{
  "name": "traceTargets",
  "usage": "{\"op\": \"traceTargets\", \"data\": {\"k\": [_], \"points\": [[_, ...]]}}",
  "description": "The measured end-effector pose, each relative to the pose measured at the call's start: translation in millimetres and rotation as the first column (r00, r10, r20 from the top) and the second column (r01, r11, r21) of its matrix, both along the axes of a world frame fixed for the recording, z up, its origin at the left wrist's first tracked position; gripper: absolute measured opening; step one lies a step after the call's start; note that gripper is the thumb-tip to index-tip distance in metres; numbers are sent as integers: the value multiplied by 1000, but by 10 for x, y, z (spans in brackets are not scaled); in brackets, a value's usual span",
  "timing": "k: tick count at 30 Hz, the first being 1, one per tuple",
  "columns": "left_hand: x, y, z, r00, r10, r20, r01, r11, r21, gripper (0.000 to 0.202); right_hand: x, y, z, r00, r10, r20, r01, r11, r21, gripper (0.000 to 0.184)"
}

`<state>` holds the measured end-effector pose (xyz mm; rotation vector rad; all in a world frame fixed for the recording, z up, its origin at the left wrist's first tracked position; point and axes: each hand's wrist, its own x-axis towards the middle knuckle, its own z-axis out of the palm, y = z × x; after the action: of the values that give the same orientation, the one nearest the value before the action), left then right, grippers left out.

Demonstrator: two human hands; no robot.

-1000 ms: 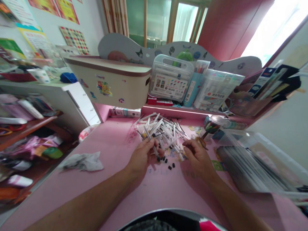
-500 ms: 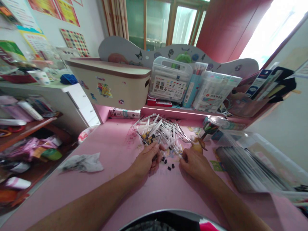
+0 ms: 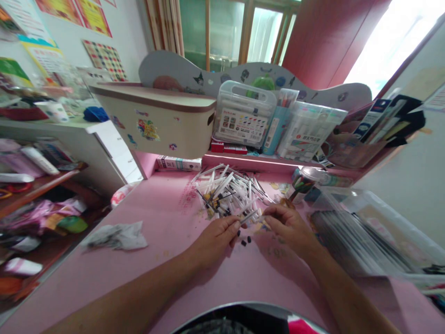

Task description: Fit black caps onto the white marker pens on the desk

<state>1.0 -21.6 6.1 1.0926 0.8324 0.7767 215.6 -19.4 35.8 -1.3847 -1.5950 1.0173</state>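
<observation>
My left hand is closed, its thumb and fingers pinching a slim pale pen tube that points up and to the right. My right hand faces it, thumb and index finger pinched close to the tube's far end. Something small and pale shows at those fingertips, too blurred to name. Just beyond both hands lies a loose pile of white tubes, mixed with thin dark sticks and some yellow and black bits. Several small black plugs lie on the pink desk between my hands.
On the right stands a clear plastic box with dark rods in it. A jar of pens is behind it. A crumpled white tissue lies at left. The shelf above bears a beige bin and marker cases.
My right hand has lifted and turned, its fingers now pointing left towards my left hand. The left hand has shifted slightly right and lower, with the pale tube now sticking out rightward.
</observation>
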Motion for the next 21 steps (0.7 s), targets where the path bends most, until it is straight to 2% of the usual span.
{"op": "traceTargets", "data": {"k": [5,11,21], "points": [[-15,-13,20,995,0,-105,12,994,111,34,0,-20,22,989,-17,-148,17,1000,-1,22],[-59,-9,124,965,-71,-252,142,950,278,30,-31,-41,20,983,-10,-185,5,1000,-23,25],[-81,9,175,906,-53,-420,239,882,405,26,-124,-66,-68,964,25,-265,-54,993,-101,31]]}}
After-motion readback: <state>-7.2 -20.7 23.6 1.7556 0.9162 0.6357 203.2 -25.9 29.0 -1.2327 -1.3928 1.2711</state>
